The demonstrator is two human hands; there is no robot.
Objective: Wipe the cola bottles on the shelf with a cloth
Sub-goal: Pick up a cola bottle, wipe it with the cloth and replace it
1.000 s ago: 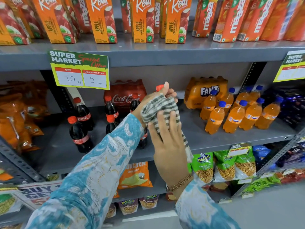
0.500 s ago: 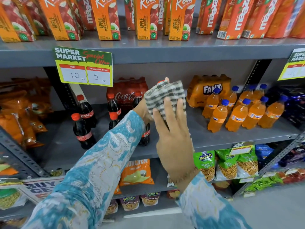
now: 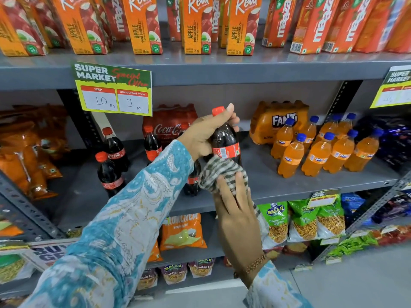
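Left hand [image 3: 200,138] grips one cola bottle [image 3: 225,143] by the neck and shoulder, fingers wrapped tight, thumb up beside the red cap; bottle lifted off the grey shelf [image 3: 278,187], held in front of it. Right hand [image 3: 235,216] has the checked cloth [image 3: 220,172] bunched around the bottle's base, fingers pressed onto it from below. Judging by this, wipe on this bottle is near its bottom end, probably mostly done; can't tell which others are clean. At least four loose cola bottles [image 3: 110,172] stand on the shelf left of the hands, one partly hidden behind the sleeve, likely still to do. Shrink-wrapped Coca-Cola pack [image 3: 169,125] sits at the back. Fanta bottles [image 3: 318,154] close on the right, price tag [image 3: 113,90] hangs overhead, tight cluster, easy to knock one reaching in
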